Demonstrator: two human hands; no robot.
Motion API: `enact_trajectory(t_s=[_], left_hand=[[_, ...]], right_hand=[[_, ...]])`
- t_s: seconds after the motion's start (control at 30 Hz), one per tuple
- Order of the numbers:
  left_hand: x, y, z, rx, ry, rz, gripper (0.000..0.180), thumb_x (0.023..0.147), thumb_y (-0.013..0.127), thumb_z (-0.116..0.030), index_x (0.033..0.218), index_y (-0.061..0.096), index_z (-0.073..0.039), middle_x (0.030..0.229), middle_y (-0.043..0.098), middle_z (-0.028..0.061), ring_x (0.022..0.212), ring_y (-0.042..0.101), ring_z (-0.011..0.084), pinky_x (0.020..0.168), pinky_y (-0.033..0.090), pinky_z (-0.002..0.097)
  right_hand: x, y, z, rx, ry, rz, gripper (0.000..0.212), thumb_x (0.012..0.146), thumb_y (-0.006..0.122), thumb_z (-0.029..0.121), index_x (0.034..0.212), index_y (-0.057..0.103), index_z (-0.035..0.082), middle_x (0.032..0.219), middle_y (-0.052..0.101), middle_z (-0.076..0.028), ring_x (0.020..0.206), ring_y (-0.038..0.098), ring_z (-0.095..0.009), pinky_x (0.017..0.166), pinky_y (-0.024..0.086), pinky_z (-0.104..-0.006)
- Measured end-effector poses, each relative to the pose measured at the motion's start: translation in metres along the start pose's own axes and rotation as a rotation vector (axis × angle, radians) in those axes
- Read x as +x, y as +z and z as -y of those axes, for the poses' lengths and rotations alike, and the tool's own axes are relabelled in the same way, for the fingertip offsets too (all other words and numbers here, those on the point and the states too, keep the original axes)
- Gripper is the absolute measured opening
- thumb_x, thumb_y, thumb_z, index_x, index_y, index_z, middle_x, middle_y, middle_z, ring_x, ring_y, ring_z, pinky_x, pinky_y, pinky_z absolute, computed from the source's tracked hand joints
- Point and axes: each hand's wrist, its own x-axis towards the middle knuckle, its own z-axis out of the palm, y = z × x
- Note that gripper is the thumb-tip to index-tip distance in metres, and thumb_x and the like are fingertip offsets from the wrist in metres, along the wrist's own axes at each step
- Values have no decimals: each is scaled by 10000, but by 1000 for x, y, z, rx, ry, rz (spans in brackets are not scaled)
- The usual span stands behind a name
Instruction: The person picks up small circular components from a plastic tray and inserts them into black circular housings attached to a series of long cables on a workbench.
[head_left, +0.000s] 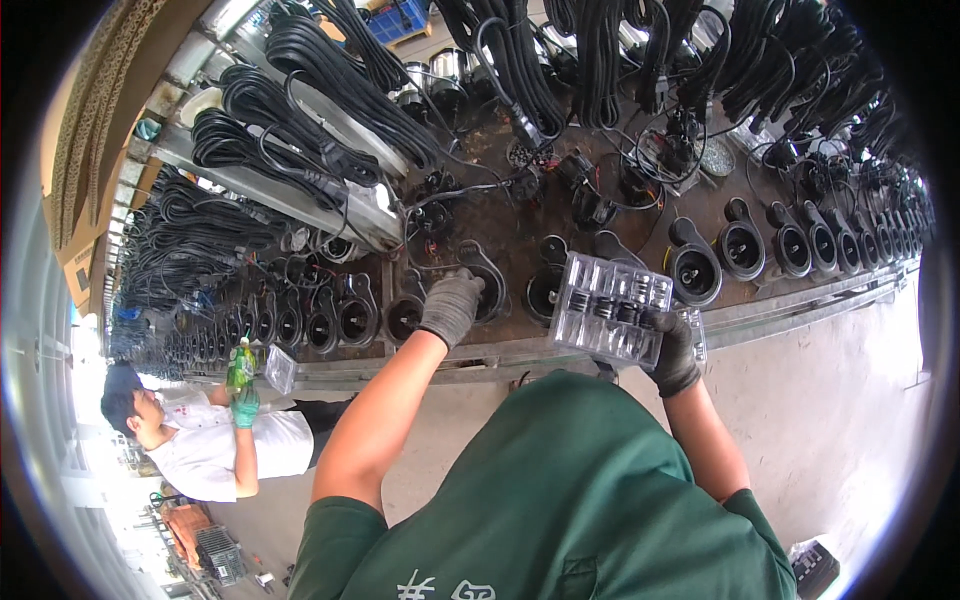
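My right hand (676,352), in a dark glove, grips a clear plastic compartment tray (590,345) by its right side. Small black round parts (618,309) lie in some of the tray's compartments. My left hand (455,306), in a grey glove, is at a black round housing (487,284) with a teardrop-shaped plate, on the bench edge. Its fingers are curled together at the cup; whatever they pinch is hidden. Another black housing (543,292) sits between my hands, partly behind the tray.
A long row of similar housings (742,250) lines the bench edge. Bundled black cables (340,85) hang over a metal rail. A bowl of small metal parts (716,157) stands farther back. At the left, another person (215,450) holds a green bottle (241,368).
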Motion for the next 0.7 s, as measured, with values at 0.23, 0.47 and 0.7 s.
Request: enact_trajectory(t_s=[0.23,0.47,0.7], left_hand=[[3,5,-4,161,-21,80,195,925,630,-123,1093,725,-148,1063,698,145,1034,712,334,886,574,458],[6,8,-2,121,14,82,173,933,628,-129,1081,718,-135,1040,701,150,1028,717,339,874,577,468],[19,14,-2,127,29,121,219,861,667,-52,1065,718,-113,1071,709,182,1055,706,375,896,567,486]], right_hand=[[-3,6,4,51,-13,-30,795,749,818,170,1455,512,-27,1327,673,-188,1205,673,-343,1080,553,-494],[-4,-5,5,4,-86,-70,762,753,825,201,1422,535,-20,1287,683,-191,1158,690,-336,1017,588,-486],[-6,-24,6,63,53,-53,716,813,752,256,1416,514,-48,1232,685,-265,728,702,-307,530,604,-423]])
